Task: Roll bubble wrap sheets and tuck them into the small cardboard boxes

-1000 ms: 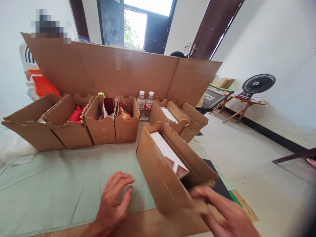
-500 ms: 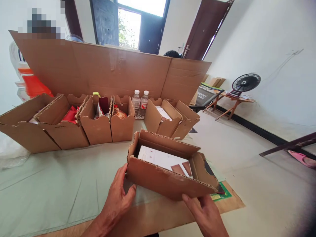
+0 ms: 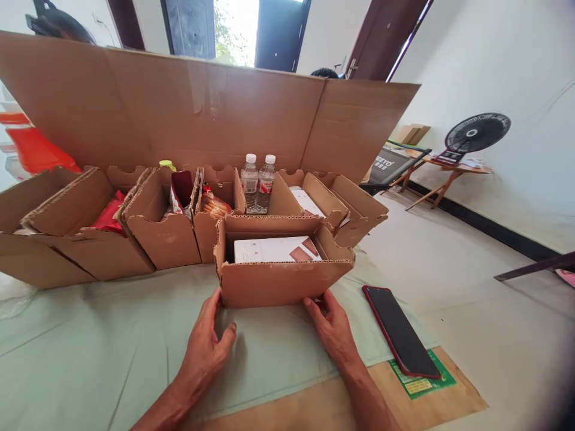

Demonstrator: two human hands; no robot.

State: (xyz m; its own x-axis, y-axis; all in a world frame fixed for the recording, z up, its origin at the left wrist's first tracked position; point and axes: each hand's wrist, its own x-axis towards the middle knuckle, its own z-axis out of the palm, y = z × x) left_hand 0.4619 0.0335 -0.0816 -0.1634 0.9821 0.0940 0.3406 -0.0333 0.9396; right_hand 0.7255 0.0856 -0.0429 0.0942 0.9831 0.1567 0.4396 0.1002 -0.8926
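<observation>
cardboard box [image 3: 278,281]: sat on the green mat [image 3: 90,353], between both hands
left hand [image 3: 204,347]: open, fingertips at box's lower left corner
right hand [image 3: 332,326]: open, fingertips touched lower right edge

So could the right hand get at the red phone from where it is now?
Probably yes. The right hand rests at the front of the cardboard box, and the phone lies flat on the table covering just to its right, screen up, with nothing standing between them.

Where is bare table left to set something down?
Bare green cloth lies left of the left hand, before the box row. A narrow strip separates the right hand from the phone. Behind the held box, it's crowded.
</observation>
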